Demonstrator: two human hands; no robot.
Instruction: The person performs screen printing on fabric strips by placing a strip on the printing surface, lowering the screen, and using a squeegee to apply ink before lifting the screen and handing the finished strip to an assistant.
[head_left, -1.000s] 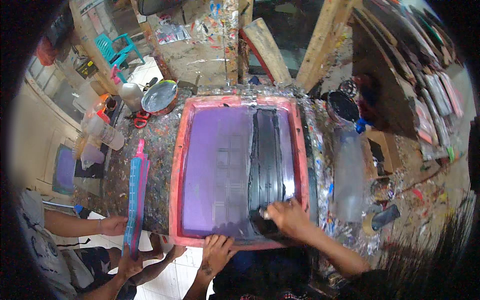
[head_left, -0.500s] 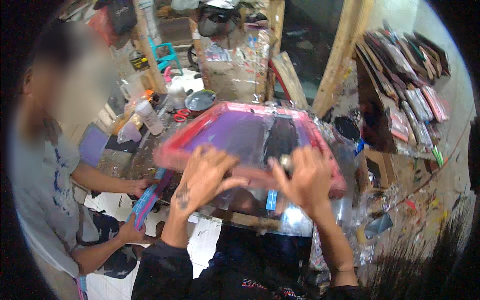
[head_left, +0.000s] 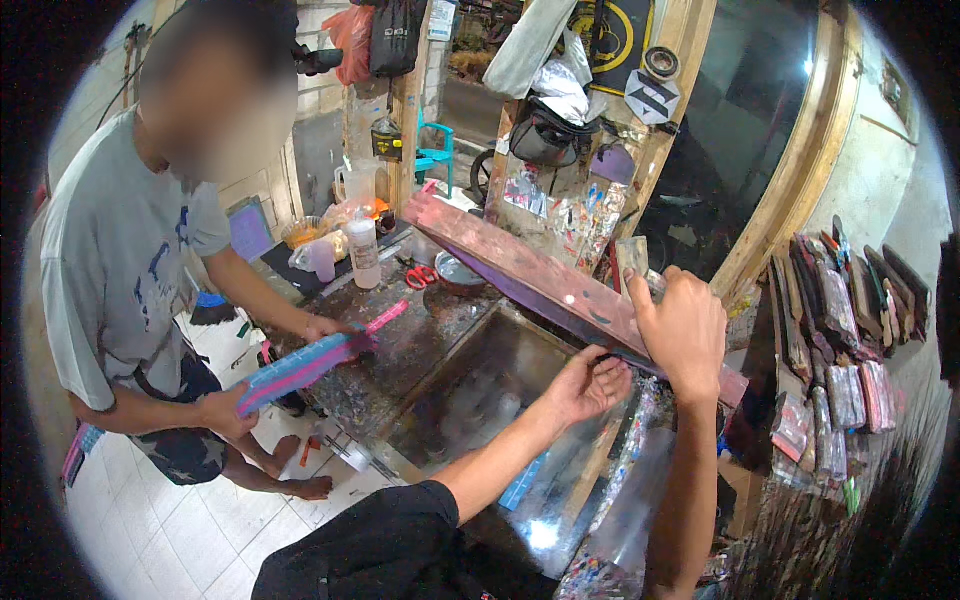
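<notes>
Holding the pink-edged screen frame up at a slant, apart from the glossy tabletop, calls for a firm, even grip. Nearest, a blue strip lies on that surface beside the left forearm, best cleared by lifting the arm rather than dragging it across. The left hand is half open, palm up, with nothing visible in it, just below the frame's lower edge (whether a fingertip touches, I cannot tell). The right hand is partly closed over the frame's right part, thumb up; steady pressure there should stop the purple mesh from dropping. Farther left, a co-worker holds blue-and-pink strips, near enough to warrant care; red-handled scissors and a bowl sit beyond, best left undisturbed.
</notes>
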